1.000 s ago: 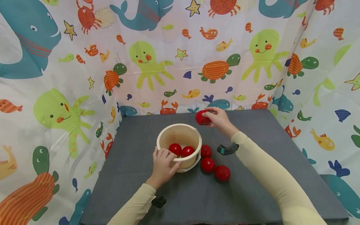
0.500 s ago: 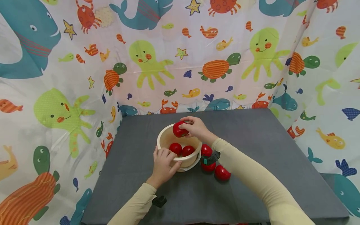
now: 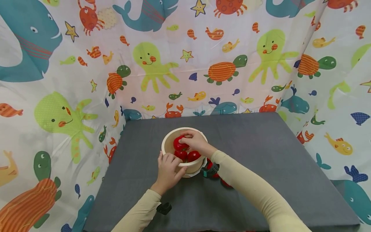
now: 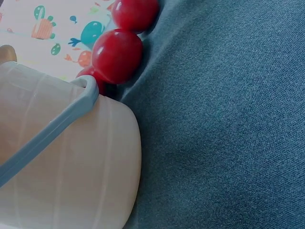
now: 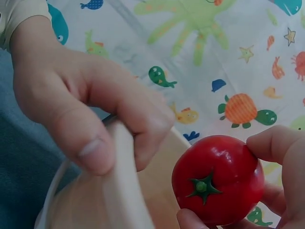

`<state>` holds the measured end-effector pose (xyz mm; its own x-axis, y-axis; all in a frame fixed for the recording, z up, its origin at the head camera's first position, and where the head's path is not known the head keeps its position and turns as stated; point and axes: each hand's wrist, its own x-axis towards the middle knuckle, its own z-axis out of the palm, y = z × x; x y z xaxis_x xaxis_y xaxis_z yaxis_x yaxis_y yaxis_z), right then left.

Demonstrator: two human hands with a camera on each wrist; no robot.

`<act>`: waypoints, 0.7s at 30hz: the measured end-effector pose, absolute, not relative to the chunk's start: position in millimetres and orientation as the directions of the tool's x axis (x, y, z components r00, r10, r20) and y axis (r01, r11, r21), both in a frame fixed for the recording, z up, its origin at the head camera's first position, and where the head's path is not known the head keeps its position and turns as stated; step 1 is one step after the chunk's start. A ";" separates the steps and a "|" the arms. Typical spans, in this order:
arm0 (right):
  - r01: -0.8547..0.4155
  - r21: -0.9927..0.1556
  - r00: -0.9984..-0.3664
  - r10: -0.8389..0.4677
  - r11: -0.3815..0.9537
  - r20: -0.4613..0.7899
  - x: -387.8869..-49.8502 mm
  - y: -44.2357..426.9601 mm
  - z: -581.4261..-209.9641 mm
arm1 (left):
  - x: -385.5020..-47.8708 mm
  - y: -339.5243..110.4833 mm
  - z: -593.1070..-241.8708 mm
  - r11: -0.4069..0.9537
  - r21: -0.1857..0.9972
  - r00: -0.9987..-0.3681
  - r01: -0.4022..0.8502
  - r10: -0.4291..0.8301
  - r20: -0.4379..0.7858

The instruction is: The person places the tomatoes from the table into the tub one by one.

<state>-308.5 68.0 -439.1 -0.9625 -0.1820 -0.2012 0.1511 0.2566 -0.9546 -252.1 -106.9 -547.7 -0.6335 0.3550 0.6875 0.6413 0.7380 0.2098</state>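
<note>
Looking into the cream bucket (image 3: 192,169), we see two red tomatoes (image 3: 193,156) lying inside. Above them, within its opening, we hold a third tomato (image 5: 217,179), the fingers of our right hand (image 3: 198,142) curled round it. Our left hand (image 3: 168,169) grips the near rim. Three more tomatoes (image 4: 116,55) sit beside the bucket on the grey counter (image 3: 249,138).

I see long, close-fitting sleeves (image 3: 246,180) in plain cream. A dark band (image 3: 214,169) with a teal patch (image 3: 205,174) shows on the right, a black device (image 3: 164,208) on the left.
</note>
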 end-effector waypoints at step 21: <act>0.130 -0.916 -0.961 -0.179 0.379 -0.210 -306.9 65.7 -457.0 | -251.2 -107.0 -548.0 0.731 0.223 -0.634 0.645 0.349 0.690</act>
